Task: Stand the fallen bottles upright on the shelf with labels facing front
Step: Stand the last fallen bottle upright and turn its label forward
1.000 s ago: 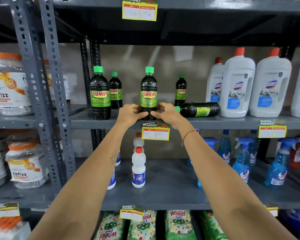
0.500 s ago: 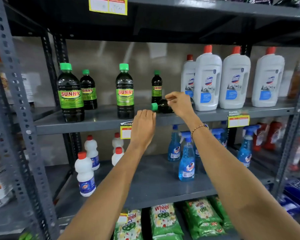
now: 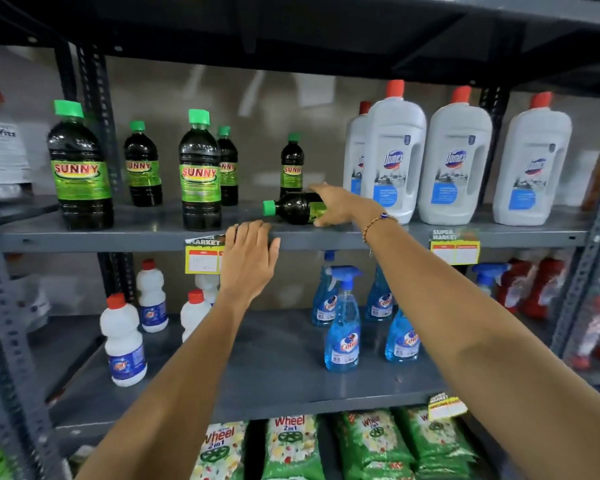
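Note:
A dark Sunny bottle (image 3: 293,208) lies on its side on the grey middle shelf (image 3: 118,239), its green cap pointing left. My right hand (image 3: 340,206) wraps its body, fingers over the top and thumb underneath. My left hand (image 3: 248,258) rests flat on the shelf's front edge with the fingers spread and nothing in it. Two Sunny bottles (image 3: 80,171) (image 3: 200,174) stand upright at the front with labels facing me. Three smaller ones (image 3: 142,168) (image 3: 228,168) (image 3: 291,166) stand behind them.
White Domex jugs (image 3: 394,157) stand just right of the lying bottle. On the shelf below are blue spray bottles (image 3: 343,323) and small white bottles (image 3: 123,344), with green Wheel bags (image 3: 291,445) lower still. A perforated steel post (image 3: 11,323) runs down the left.
Both hands let go of the upright front bottle. My right hand moved right onto the lying bottle and now wraps it; my left hand dropped to the shelf edge.

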A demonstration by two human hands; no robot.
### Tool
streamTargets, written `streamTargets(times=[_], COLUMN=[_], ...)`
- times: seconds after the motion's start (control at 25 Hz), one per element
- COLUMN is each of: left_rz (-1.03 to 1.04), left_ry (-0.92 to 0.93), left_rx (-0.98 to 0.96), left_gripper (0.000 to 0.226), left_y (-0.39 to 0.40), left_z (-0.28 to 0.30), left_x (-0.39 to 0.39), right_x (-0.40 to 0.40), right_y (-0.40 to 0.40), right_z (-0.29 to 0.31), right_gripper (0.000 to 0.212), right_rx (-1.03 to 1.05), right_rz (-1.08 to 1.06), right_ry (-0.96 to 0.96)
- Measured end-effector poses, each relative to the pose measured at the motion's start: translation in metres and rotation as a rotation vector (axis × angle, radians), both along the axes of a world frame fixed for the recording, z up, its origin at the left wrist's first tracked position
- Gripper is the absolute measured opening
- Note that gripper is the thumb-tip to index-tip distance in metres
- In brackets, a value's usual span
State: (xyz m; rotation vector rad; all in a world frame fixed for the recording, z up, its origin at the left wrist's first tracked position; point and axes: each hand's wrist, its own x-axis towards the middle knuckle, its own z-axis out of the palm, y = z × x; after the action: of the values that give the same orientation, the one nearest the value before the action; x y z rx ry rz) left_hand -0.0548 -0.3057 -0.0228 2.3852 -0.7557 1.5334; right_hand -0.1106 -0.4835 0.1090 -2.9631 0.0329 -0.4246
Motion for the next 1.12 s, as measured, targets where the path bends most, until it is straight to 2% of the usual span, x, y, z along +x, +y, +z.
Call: streamTargets(times=[0.16,0.24,0.4,0.6,0.72,0.88,1.0,1.12], left_rz=[0.023,0.021,0.023,0.029,0.025,-0.021,-0.033,-0.033], left_ry=[-0.038,-0.043,-0.045,-0.037,-0.046,-0.05,-0.059,-0.066], left_rx=[-0.016,-0.021,-0.029,-0.025,-0.021,-0.031,-0.039,-0.053], left_gripper=[0.039,0.039,0.04,0.039,0.04,0.039,0.039,0.04], left_y=[-0.001,-0.001,0.0,0.0,0.002,0.004,0.003,0.003], left_z=[-0.002,-0.001,0.0,0.001,0.001,-0.001,-0.003,-0.004], left_x=[0.0,-0.001,-0.002,-0.004,-0.003,0.002,0.004,0.003], right_x=[0.011,0.013,0.006,0.005,0.013,0.034,0.035,0.037], right_y=[-0.005,-0.009,-0.013,-0.014,-0.002,0.019,0.024,0.022], right_z=[0.004,0.008,0.012,0.011,0.007,-0.013,-0.018,-0.023], right_gripper=[0.079,0.073,0.066,0.07,0.078,0.078,0.081,0.078], right_rx=[-0.215,-0.199,0.006,0.229,0.537,0.911,0.984,1.011], right_rz=[-0.02,-0.003,0.057,0.068,0.075,0.055,0.063,0.162], right_ry=[-0.063,-0.061,-0.053,-0.21,-0.357,-0.492,-0.49,-0.333])
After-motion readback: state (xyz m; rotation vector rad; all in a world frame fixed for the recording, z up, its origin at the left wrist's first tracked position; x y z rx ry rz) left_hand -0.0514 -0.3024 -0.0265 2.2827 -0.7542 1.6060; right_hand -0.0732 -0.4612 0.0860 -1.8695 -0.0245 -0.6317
